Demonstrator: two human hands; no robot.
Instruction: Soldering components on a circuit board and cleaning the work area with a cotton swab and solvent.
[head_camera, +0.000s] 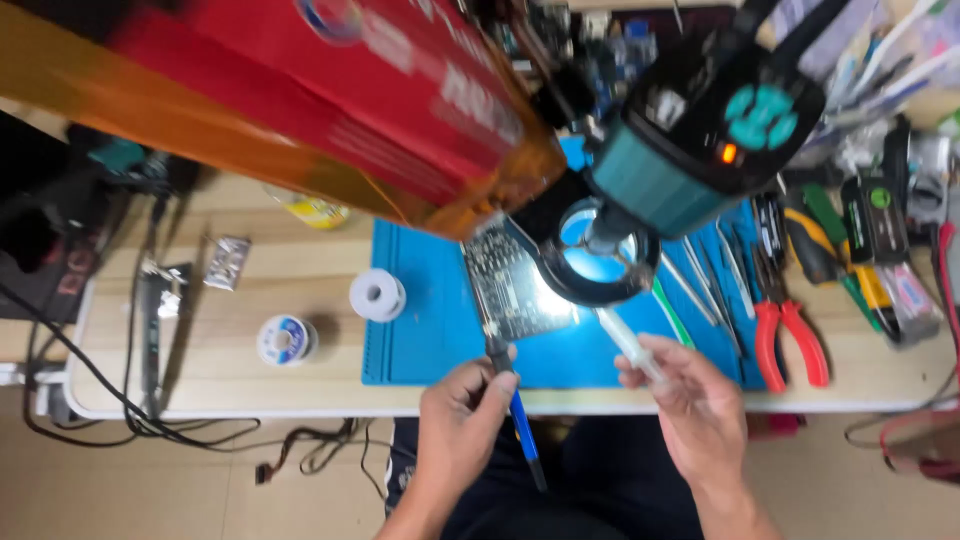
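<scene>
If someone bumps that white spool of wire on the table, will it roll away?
Probably not. The white solder spool lies flat on its round end on the wooden table, so it would likely slide rather than roll. Tipped on edge, its round shape could roll. It looks small yet wound metal tends to be heavy for its size.

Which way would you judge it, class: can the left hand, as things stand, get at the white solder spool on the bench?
Probably yes. The left hand holds a blue-handled soldering iron, so it is occupied, but the white solder spool stands in the open to its left, with only bare blue mat and bench between them.
</scene>
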